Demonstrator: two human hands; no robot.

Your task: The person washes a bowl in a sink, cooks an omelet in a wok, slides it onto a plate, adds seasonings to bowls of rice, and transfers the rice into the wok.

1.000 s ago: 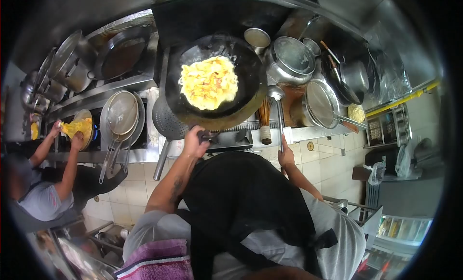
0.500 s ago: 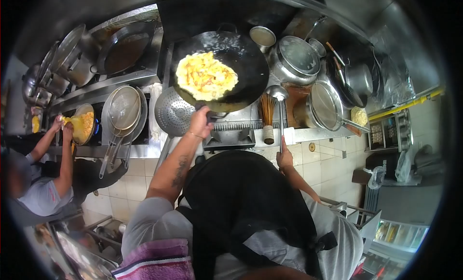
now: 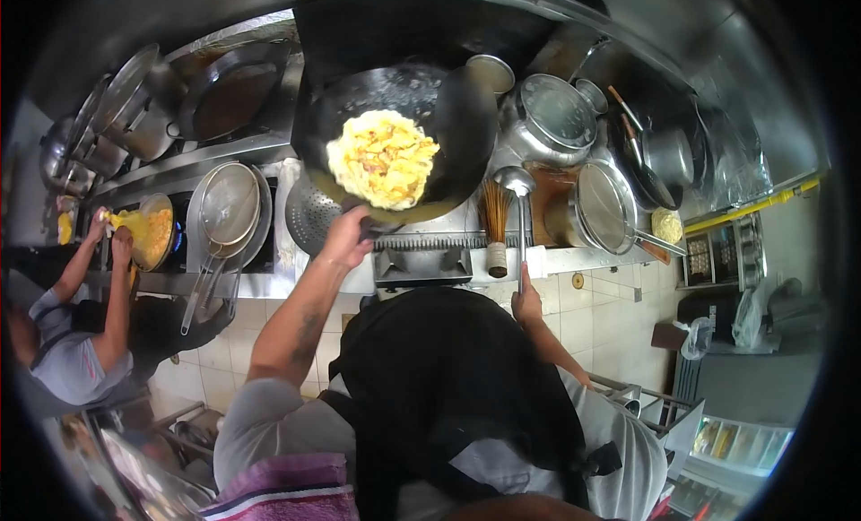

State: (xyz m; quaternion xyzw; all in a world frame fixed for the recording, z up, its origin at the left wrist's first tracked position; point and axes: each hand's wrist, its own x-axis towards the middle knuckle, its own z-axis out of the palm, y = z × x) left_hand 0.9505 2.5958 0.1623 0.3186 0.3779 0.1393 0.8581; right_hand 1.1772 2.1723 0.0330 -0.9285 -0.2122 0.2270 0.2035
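Observation:
My left hand is closed around the handle of a large black wok, lifted and tilted over the stove. A yellow omelette-like egg mass lies inside, toward the wok's near left wall. In my right hand is the long handle of a steel ladle, its bowl resting near the counter's back. Beside the ladle stands a bamboo wok brush. A perforated steel skimmer lies partly hidden under the wok's left side.
At the left, another person's hands work over a smaller pan above a blue flame. Strainers sit between us. To the right are a lidded steel pot, a sieve on a pot, and a yellow gas pipe.
My left hand and the wok have shifted slightly left and toward me. The egg has slid and bunched nearer the wok's front rim. My right hand and the ladle have barely moved.

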